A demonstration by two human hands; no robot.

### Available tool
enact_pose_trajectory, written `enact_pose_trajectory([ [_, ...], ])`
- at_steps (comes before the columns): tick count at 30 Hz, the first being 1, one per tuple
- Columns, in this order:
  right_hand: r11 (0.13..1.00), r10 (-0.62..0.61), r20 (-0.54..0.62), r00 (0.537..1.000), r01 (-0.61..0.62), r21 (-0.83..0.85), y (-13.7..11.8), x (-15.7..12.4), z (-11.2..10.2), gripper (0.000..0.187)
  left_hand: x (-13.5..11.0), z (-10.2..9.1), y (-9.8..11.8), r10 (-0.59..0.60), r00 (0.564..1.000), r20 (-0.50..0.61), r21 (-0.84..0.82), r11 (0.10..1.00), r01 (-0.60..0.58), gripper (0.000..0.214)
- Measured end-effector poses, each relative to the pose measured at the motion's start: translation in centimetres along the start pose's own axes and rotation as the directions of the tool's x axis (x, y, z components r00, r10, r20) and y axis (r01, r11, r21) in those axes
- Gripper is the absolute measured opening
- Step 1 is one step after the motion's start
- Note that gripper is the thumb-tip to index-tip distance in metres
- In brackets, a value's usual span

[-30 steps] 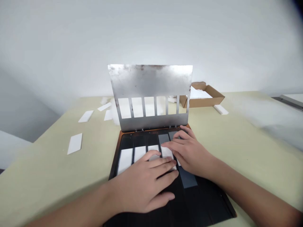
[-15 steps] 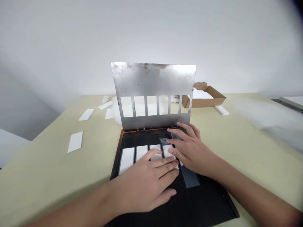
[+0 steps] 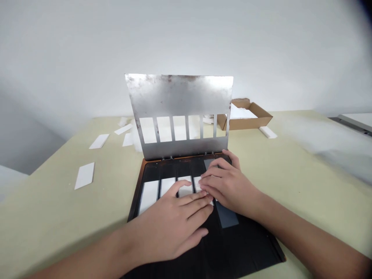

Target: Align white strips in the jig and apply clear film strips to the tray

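A black tray (image 3: 252, 248) lies on the beige table (image 3: 305, 174), and its slotted metal lid (image 3: 178, 97) stands upright at the far edge. White strips (image 3: 148, 197) lie side by side in the tray's channels. My left hand (image 3: 171, 228) rests flat on the strips, fingers stretched out to the right. My right hand (image 3: 228, 186) lies beside it with the fingers pressed down on a white strip and a grey film strip (image 3: 226, 215) that runs under the palm.
Loose white strips (image 3: 84, 175) lie on the table to the left. A brown cardboard box (image 3: 247, 114) with white pieces stands at the back right, with one white block (image 3: 267, 132) beside it. A white wall rises behind the table.
The grey film strip whose end was lifted in the fourth channel half a second ago no longer shows there. My right fingers have drawn back toward me. The view shifted slightly.
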State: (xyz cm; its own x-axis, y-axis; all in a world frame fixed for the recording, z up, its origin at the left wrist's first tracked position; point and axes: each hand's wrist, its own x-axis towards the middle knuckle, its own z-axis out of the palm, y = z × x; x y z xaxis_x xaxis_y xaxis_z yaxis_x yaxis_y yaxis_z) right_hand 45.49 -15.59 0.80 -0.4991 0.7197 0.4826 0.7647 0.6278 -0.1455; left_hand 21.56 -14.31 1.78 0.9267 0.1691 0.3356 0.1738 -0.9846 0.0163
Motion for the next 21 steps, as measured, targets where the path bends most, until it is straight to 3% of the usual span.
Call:
enact_pose_trajectory([
  [7, 0.993, -0.085, 0.018, 0.996, 0.086, -0.084, 0.36, -0.62, -0.02, 0.015, 0.19, -0.47, 0.23, -0.037, 0.998, 0.049, 0.065, 0.997, 0.034, 0.040],
  [21, 0.985, -0.126, 0.029, 0.992, 0.128, -0.120, 0.42, -0.47, 0.05, 0.015, 0.08, -0.59, 0.36, -0.027, 0.994, 0.103, 0.106, 0.994, 0.016, 0.040],
])
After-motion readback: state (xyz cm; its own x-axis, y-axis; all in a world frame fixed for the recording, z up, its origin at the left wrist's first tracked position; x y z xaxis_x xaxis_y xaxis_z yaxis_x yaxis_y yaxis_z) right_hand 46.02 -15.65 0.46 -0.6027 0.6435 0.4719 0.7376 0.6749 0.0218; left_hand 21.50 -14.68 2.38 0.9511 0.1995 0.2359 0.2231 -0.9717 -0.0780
